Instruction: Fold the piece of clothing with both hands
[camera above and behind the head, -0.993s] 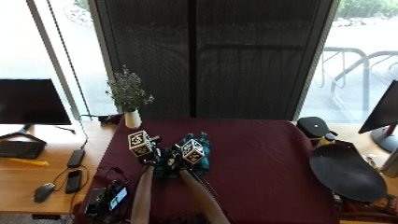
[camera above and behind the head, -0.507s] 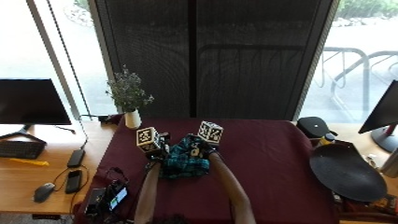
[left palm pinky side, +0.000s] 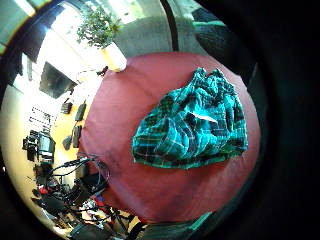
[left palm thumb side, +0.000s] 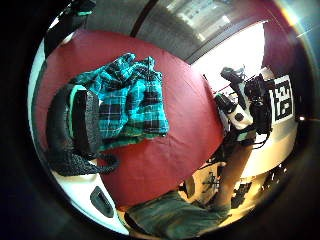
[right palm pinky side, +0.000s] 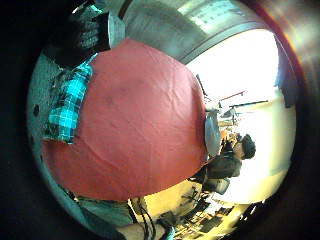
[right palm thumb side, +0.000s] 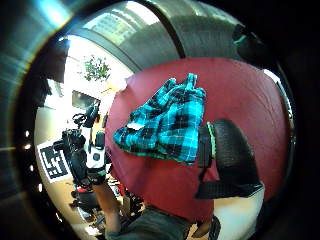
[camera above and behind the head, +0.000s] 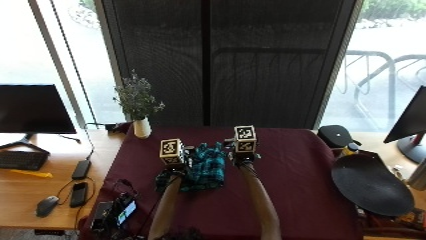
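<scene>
A crumpled teal plaid garment (camera above and behind the head: 205, 167) lies on the maroon tablecloth (camera above and behind the head: 299, 170), between my two hands. My left hand (camera above and behind the head: 172, 162) hovers at its left edge, my right hand (camera above and behind the head: 242, 156) at its far right corner. From the palms the garment (left palm pinky side: 195, 125) is seen lying whole on the cloth below, with no finger round it. The left glove's thumb (left palm thumb side: 75, 130) hangs relaxed beside the garment (left palm thumb side: 127, 97). The right glove's thumb (right palm thumb side: 227, 155) likewise stands clear of the fabric (right palm thumb side: 165, 122). Neither hand holds anything.
A white vase with a plant (camera above and behind the head: 140, 125) stands at the table's far left corner. A black round dish (camera above and behind the head: 371, 185) sits off the right edge, a dark cap (camera above and behind the head: 336, 135) behind it. A device with cables (camera above and behind the head: 116, 212) lies at the front left corner.
My hands were close together over the garment a second ago. They have moved apart, the right one going right and farther up the table, and the garment now shows between them.
</scene>
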